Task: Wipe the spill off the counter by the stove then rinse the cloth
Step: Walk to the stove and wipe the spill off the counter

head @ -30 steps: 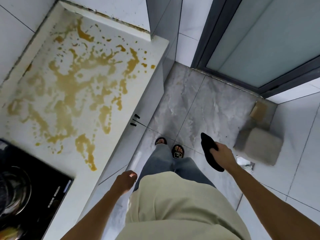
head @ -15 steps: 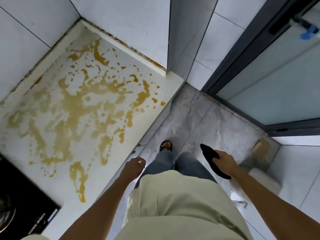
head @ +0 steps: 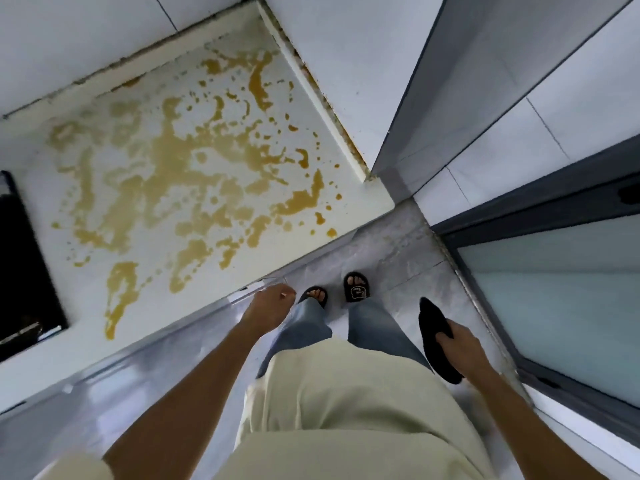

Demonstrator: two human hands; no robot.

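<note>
A wide yellow-brown spill [head: 180, 174] spreads in splashes and drops over most of the white counter [head: 41, 344]. The black stove [head: 24, 271] sits at the counter's left end. My right hand [head: 460, 344] hangs at my right side over the floor, shut on a black cloth [head: 434, 327] that droops from my fingers. My left hand [head: 270, 306] is loosely curled with nothing in it, just off the counter's front edge. Neither hand touches the counter.
White tiled walls close the counter at the back and on the right. A dark-framed glass door [head: 554, 289] stands on the right. My sandalled feet [head: 355, 287] are on the grey marble floor [head: 398, 244] in front of the cabinet fronts [head: 138, 368].
The view has swung left and closer to the counter, so the spill now fills the middle. My left hand has risen toward the counter edge. The right hand still holds the cloth.
</note>
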